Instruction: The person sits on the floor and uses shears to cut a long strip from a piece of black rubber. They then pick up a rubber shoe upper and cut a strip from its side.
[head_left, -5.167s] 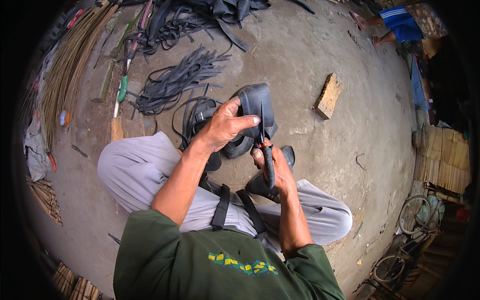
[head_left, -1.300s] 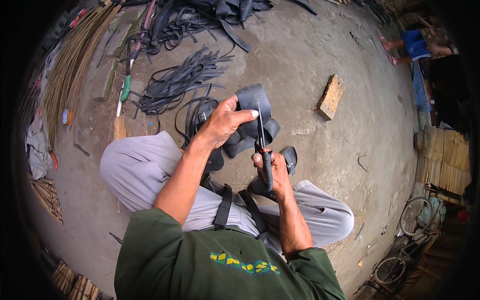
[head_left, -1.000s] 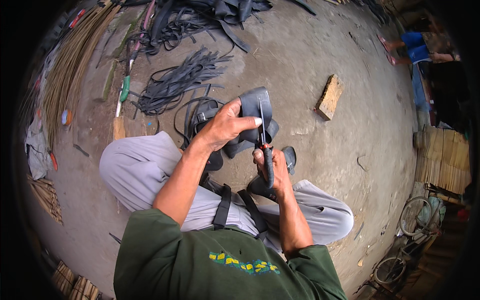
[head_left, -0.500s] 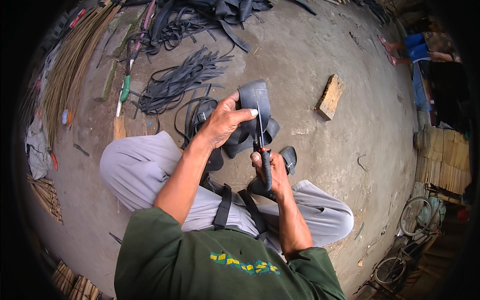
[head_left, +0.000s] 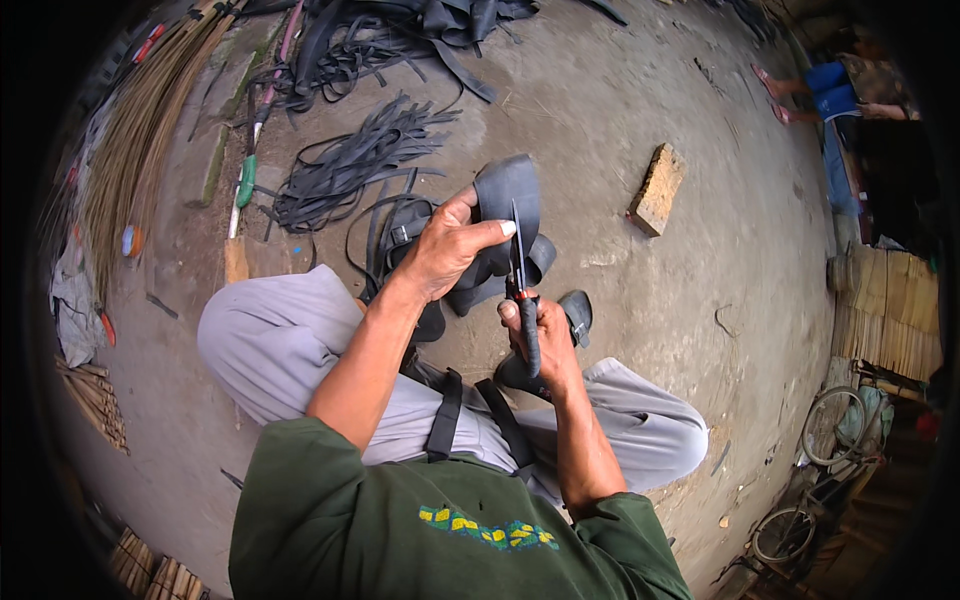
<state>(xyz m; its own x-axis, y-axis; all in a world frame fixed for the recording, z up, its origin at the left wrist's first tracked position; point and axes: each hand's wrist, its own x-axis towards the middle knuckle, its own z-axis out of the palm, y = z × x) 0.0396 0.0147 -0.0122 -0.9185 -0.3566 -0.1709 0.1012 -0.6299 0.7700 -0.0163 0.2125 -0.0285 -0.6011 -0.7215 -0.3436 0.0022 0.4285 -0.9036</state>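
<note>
My left hand (head_left: 452, 245) pinches a wide black rubber strip (head_left: 512, 183), with the thumb on its near face and the other fingers partly hidden behind it. The rest of the strip hangs down in loops toward the floor. In my right hand (head_left: 550, 338) is a pair of scissors (head_left: 532, 340) with dark wrapped handles and a red part at the pivot. Its narrow blades point away from me and lie along the strip, close to my left thumb. How far apart the blades are, I cannot tell.
A pile of thin black rubber strips (head_left: 360, 165) lies ahead to the left, larger rubber pieces (head_left: 450, 25) beyond it. A brick-like block (head_left: 658, 190) rests to the right. Long thin sticks (head_left: 150, 130) line the far left. Another person's legs (head_left: 790, 95) show at far right, above a bicycle (head_left: 833, 425).
The rubber strip's upper end has tilted slightly and now comes to a corner at the right. The scissors have shifted very little; both hands keep their hold.
</note>
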